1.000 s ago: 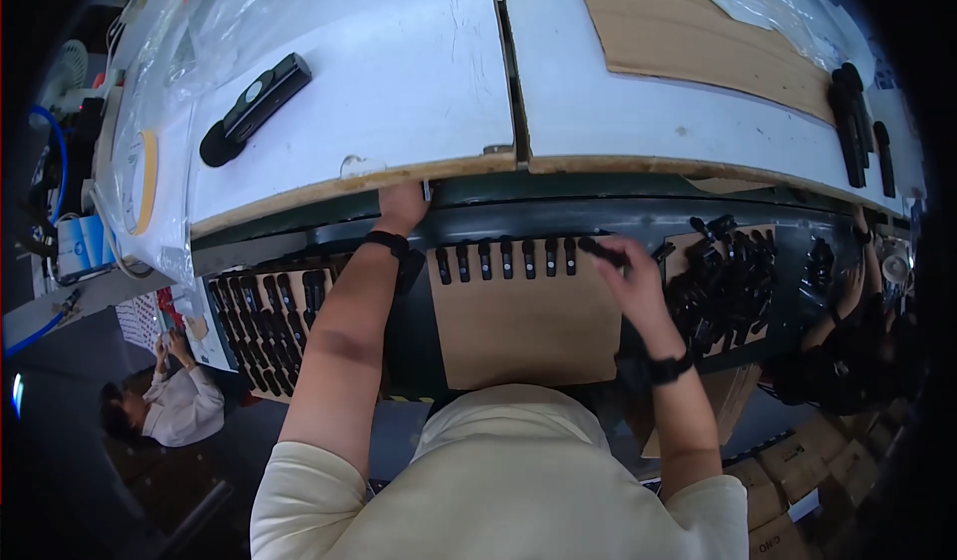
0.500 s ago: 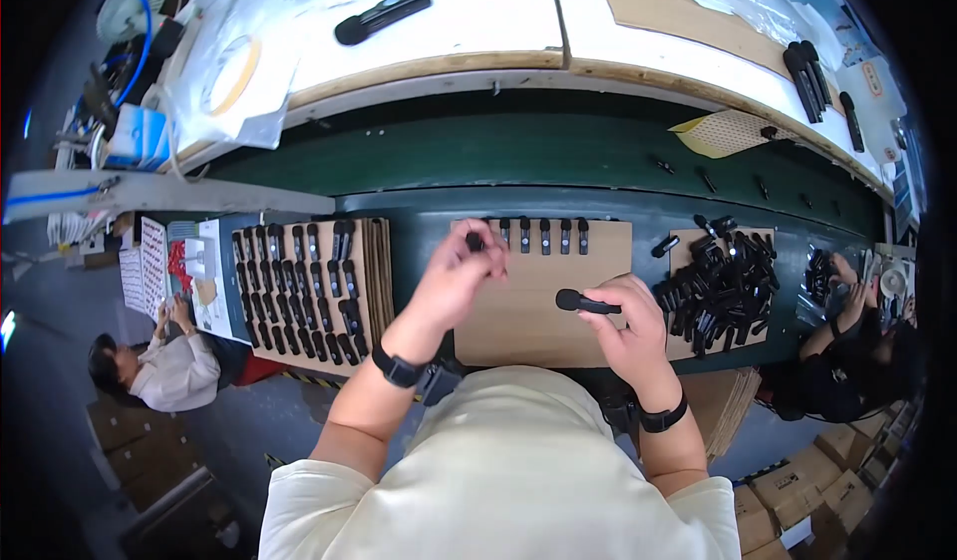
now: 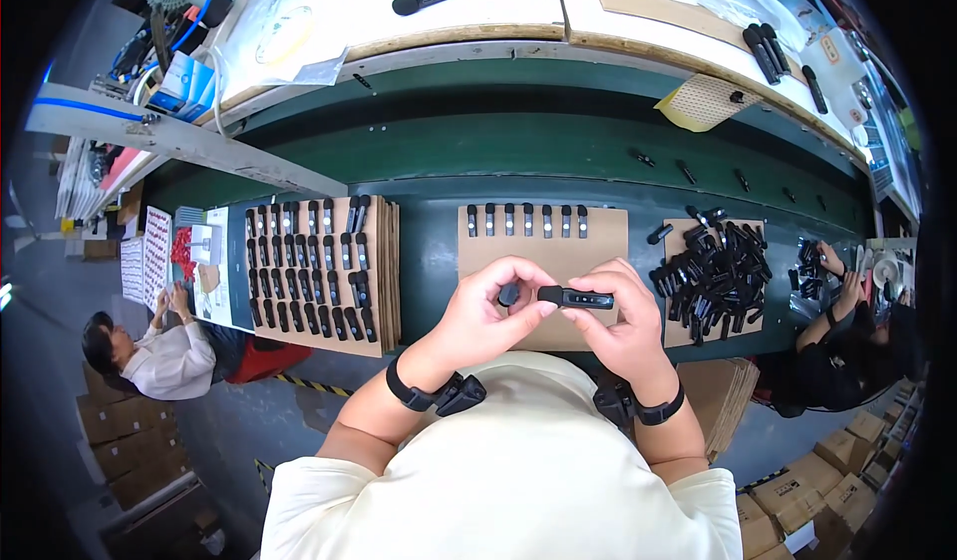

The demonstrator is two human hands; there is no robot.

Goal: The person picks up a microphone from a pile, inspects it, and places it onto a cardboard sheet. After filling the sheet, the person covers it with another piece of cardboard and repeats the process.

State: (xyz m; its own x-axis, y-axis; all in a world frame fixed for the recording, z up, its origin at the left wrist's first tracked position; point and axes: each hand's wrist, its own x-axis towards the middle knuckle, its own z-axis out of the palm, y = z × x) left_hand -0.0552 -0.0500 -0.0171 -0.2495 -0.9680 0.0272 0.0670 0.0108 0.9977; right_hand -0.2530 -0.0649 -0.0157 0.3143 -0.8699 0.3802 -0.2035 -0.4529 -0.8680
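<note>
Over the near part of the cardboard sheet (image 3: 543, 249), both hands meet at a small black clip-on microphone (image 3: 588, 300) with a dark foam tip. My right hand (image 3: 628, 313) is closed on its body between thumb and fingers. My left hand (image 3: 495, 311) pinches around the foam end. Another dark rounded piece (image 3: 508, 294) shows inside the left hand's curl; its kind I cannot make out. Along the sheet's far edge stands a row of several similar microphones (image 3: 528, 220), foam ends away from me.
Left lies a cardboard stack (image 3: 389, 261) with rows of microphones. Right is a heaped pile of black microphones (image 3: 713, 281) on cardboard. A white shelf (image 3: 518, 1) runs along the far side. Co-workers sit at far left (image 3: 164, 356) and far right (image 3: 847, 361).
My left hand has come from the row's left end toward me and met the right hand. The right-hand microphone has been turned about. The row's left end is now uncovered.
</note>
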